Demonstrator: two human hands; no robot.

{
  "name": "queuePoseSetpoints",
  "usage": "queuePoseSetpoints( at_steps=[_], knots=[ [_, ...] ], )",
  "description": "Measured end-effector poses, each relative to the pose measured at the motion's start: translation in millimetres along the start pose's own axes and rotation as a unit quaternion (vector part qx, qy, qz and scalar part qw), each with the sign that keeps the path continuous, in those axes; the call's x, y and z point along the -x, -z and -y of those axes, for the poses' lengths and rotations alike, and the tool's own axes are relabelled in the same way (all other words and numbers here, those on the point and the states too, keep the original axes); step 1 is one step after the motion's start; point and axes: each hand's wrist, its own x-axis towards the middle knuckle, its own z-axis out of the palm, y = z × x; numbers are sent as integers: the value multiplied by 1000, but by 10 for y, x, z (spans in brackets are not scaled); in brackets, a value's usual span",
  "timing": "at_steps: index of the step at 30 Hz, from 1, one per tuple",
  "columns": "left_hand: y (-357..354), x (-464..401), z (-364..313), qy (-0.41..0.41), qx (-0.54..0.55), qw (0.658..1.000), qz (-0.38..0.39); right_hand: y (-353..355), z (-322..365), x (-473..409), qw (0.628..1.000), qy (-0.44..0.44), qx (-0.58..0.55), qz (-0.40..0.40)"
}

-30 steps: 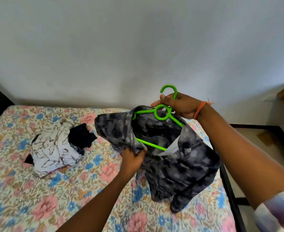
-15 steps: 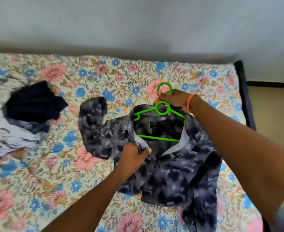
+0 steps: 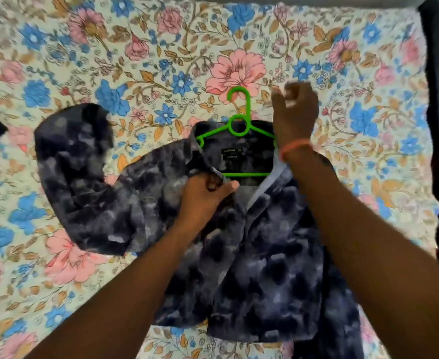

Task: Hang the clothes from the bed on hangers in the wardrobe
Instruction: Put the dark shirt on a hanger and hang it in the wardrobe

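Clearly fitting: left hand (image 3: 202, 195) pinches the shirt (image 3: 252, 242) front placket; right hand (image 3: 294, 112), loosely curled, holds nothing beside the hanger (image 3: 236, 125). Next, probably regrip the hook and lift.

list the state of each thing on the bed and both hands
shirt: lying flat on the bed, front open, hanger inside the collar
hanger: lying on the bed, hook free
left hand: pinches the shirt's front edge
right hand: blurred, fingers loosely curled, holds nothing
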Motion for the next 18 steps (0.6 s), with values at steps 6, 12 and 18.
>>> queuePoseSetpoints(
  at_steps=[6, 12, 18],
  knots=[
    [-194, -34, 276, 44, 67, 995, 52, 298, -599, 1496, 937, -305, -110, -127],
    [-276, -60, 237, 58, 124, 990, -15, 207, -690, 1640, 935, -329, -110, -79],
    [-418, -27, 225, 80, 172, 980, -62, 162, -643, 1465, 971, -206, -101, -68]
  ],
)
